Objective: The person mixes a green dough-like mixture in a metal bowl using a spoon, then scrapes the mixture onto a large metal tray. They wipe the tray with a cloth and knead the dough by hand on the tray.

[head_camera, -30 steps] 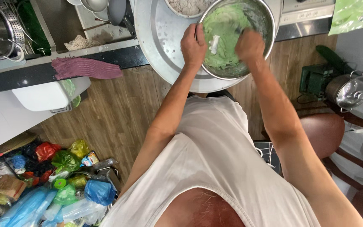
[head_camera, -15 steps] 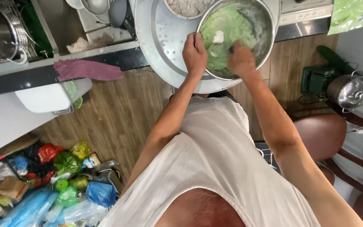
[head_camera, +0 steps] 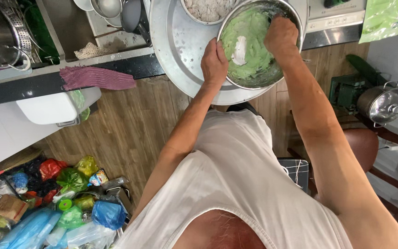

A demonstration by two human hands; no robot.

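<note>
A steel mixing bowl [head_camera: 272,80] sits on a large round metal tray [head_camera: 180,50] on the counter. It holds pale green dough [head_camera: 254,46] with a patch of white flour [head_camera: 239,50] in the middle. My left hand [head_camera: 214,62] grips the bowl's near-left rim. My right hand [head_camera: 280,34] is pressed down into the dough at the bowl's far right, fingers curled and partly hidden in it. A second bowl of whitish crumbly flour [head_camera: 208,9] stands on the tray just beyond.
A purple cloth [head_camera: 96,78] lies on the dark counter edge, with a sink and steel dishes [head_camera: 111,9] behind. Coloured plastic bags [head_camera: 70,198] are heaped on the wooden floor at left. A lidded steel pot [head_camera: 383,103] and brown stool [head_camera: 362,145] stand at right.
My right hand has moved from the bowl's near side up to its far right edge, working through the dough. White flour now shows in the middle. The left hand keeps its hold.
</note>
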